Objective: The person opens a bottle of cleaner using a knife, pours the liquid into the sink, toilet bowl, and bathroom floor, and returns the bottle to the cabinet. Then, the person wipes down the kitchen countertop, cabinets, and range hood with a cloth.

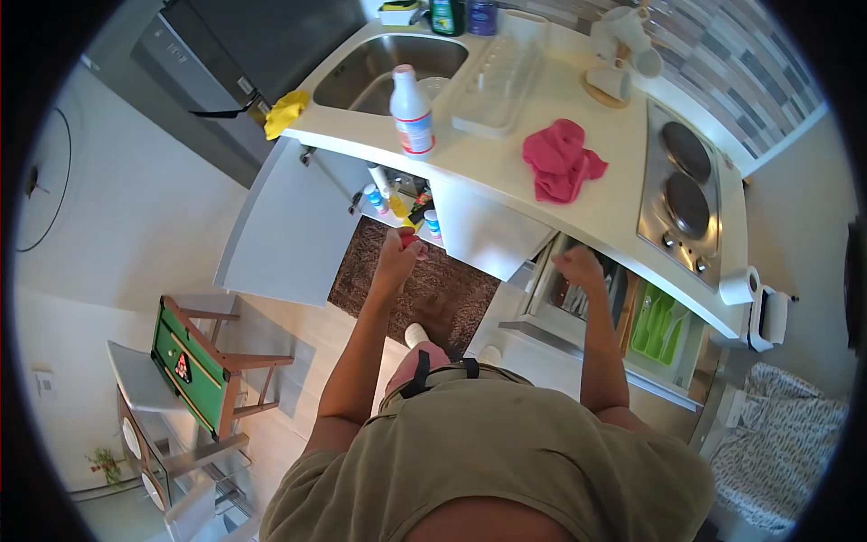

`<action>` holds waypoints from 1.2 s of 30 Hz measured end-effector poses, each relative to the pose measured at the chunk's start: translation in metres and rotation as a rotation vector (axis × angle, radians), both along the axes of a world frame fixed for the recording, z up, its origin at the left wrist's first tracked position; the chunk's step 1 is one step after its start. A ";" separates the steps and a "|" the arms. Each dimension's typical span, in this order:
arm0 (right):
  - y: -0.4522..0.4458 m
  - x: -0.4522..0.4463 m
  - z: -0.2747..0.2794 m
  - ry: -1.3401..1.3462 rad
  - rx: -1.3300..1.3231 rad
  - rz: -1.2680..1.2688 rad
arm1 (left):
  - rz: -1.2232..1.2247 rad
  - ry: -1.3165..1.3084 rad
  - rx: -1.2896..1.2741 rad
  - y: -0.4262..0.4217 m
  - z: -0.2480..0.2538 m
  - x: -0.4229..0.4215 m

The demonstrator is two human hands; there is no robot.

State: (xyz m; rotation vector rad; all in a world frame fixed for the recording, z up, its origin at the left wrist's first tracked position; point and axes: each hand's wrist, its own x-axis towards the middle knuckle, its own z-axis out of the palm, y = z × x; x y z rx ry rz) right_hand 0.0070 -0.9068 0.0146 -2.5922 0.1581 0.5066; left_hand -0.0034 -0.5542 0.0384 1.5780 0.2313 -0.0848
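My left hand (396, 256) is closed around a small red object (409, 241), mostly covered by my fingers. It hangs in front of the open cupboard under the sink, above the brown mat (442, 285). My right hand (579, 268) is closed over the pulled-out drawer (546, 312), where cutlery shows in a tray; whether anything is in its fingers is hidden. A white bottle (414, 117) with a red and blue label stands upright on the counter near the sink. Right of it lies a crumpled pink cloth (564, 161).
The cupboard door (284, 230) stands swung out on the left, with several bottles inside the cupboard (397, 203). Green utensils (659, 321) lie in the drawer's right part. A hob (682, 194), sink (388, 68) and drying rack (501, 77) line the counter. A small pool table (194, 370) stands left.
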 end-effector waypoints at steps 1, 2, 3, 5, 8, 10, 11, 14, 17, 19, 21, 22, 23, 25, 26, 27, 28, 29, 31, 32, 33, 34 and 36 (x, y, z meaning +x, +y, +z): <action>0.012 0.012 0.021 0.006 0.274 0.029 | 0.022 -0.010 -0.008 0.012 0.000 -0.005; 0.048 0.017 0.054 -0.213 0.681 -0.004 | 0.023 -0.004 -0.012 0.021 0.000 -0.008; 0.079 0.039 0.074 -0.344 0.692 0.063 | -0.007 -0.021 -0.044 0.028 0.000 -0.009; 0.142 0.091 0.087 -0.775 0.604 0.074 | -0.042 -0.030 -0.078 0.040 -0.001 -0.011; 0.226 0.170 0.072 -1.089 0.489 -0.011 | -0.100 -0.013 -0.080 0.054 -0.005 -0.014; 0.254 0.193 0.065 -1.066 0.599 -0.056 | -0.129 -0.050 -0.051 0.075 -0.009 -0.022; 0.268 0.204 0.062 -1.043 0.698 -0.072 | -0.118 -0.029 -0.012 0.090 -0.010 -0.027; 0.285 0.212 0.070 -0.951 0.769 -0.151 | -0.078 -0.047 -0.126 0.152 -0.017 -0.054; 0.284 0.234 0.095 -0.891 0.572 -0.154 | 0.020 0.053 0.140 0.236 -0.048 -0.080; 0.287 0.253 0.103 -0.766 0.511 -0.202 | 0.102 0.171 0.223 0.283 -0.058 -0.100; 0.297 0.289 0.090 -0.763 0.622 -0.283 | 0.151 0.222 0.250 0.313 -0.064 -0.109; 0.304 0.306 0.088 -0.754 0.727 -0.345 | 0.165 0.237 0.252 0.324 -0.065 -0.110; 0.318 0.313 0.094 -0.747 0.796 -0.422 | 0.146 0.223 0.258 0.327 -0.063 -0.107; 0.345 0.359 0.079 -0.669 0.909 -0.620 | 0.232 0.274 0.205 0.321 -0.057 -0.097; 0.361 0.398 0.053 -0.618 1.163 -0.705 | 0.226 0.268 0.208 0.314 -0.054 -0.088; 0.374 0.418 0.042 -0.583 1.173 -0.849 | 0.238 0.227 0.202 0.308 -0.048 -0.082; 0.389 0.440 0.020 -0.588 1.381 -0.926 | 0.248 0.177 0.195 0.300 -0.041 -0.070; 0.396 0.462 -0.001 -0.506 1.381 -0.993 | 0.260 0.173 0.186 0.291 -0.030 -0.062; 0.398 0.473 -0.003 -0.410 1.381 -1.062 | 0.295 0.154 0.198 0.275 -0.014 -0.052; 0.397 0.460 0.003 -0.235 1.292 -1.134 | 0.332 0.140 0.202 0.272 -0.010 -0.049; 0.393 0.454 0.009 -0.062 1.196 -1.195 | 0.325 0.148 0.223 0.273 -0.009 -0.047; 0.393 0.474 -0.015 -0.058 1.197 -1.196 | 0.327 0.151 0.226 0.274 -0.008 -0.045; 0.401 0.525 -0.087 -0.019 1.481 -1.195 | 0.396 0.197 0.212 0.274 -0.007 -0.042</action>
